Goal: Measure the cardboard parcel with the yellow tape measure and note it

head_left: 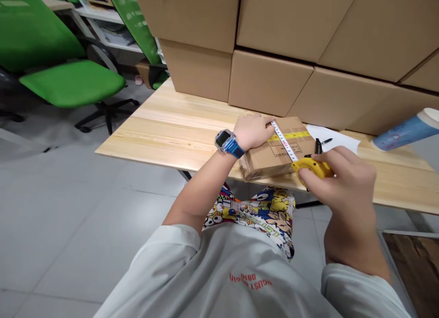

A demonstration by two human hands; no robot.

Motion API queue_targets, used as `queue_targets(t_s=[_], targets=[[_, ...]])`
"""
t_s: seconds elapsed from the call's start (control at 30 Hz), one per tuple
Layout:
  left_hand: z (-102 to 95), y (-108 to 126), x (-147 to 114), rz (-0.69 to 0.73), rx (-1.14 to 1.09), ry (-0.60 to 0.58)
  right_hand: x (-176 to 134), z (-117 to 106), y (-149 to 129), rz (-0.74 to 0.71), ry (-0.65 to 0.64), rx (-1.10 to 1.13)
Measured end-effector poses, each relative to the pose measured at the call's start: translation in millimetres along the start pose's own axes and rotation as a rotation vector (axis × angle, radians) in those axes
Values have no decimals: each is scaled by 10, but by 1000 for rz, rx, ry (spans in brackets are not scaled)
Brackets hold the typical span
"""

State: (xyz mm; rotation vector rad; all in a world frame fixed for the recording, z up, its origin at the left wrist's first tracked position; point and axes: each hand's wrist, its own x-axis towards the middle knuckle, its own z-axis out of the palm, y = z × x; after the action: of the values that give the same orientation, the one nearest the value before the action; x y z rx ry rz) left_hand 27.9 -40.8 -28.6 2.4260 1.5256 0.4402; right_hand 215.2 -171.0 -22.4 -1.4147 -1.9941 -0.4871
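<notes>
A small cardboard box (270,154) with yellow tape across its top lies at the table's front edge. Drawn out over the box's top is the white blade of a tape measure (310,166), whose yellow case sits at the near right edge of the box. My right hand (346,178) is closed around that case. My left hand (253,131), with a blue watch on its wrist, lies against the box's left far side, its fingertips pinching the blade's end at the far edge. Part of those fingers is hidden.
Large stacked cartons (270,82) stand along the back of the wooden table (154,139). Right of the box lie white paper (346,138) and a black pen (327,141). A blue paper cup (401,131) stands farther right. Green chairs (73,82) are at the left.
</notes>
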Motion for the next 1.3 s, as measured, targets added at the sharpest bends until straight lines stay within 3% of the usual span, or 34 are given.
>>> queue_targets(t_s=[0.27,0.37,0.43,0.73,0.9,1.07,1.13,1.23,1.3], targets=[[22,-20,28,-26,-11,8,319,15,90,126,-66,195],[38,-37,39,13,-23,16,385,59,136,198,26,235],[46,-49,44,54,-40,14,441,175,193,224,38,248],[23,-55,40,64,-39,7,976,889,230,194,-204,204],[30,-42,36,-16,-69,19,1148,989,199,151,-282,196],[49,-25,65,-51,-128,30,1146,1019,282,174,-268,265],[89,-70,98,-54,-220,84,1139,1026,309,201,-266,298],[224,-230,113,-107,-486,352,1131,1015,324,242,-284,324],[360,-368,65,-219,-681,502,1123,993,320,260,-307,327]])
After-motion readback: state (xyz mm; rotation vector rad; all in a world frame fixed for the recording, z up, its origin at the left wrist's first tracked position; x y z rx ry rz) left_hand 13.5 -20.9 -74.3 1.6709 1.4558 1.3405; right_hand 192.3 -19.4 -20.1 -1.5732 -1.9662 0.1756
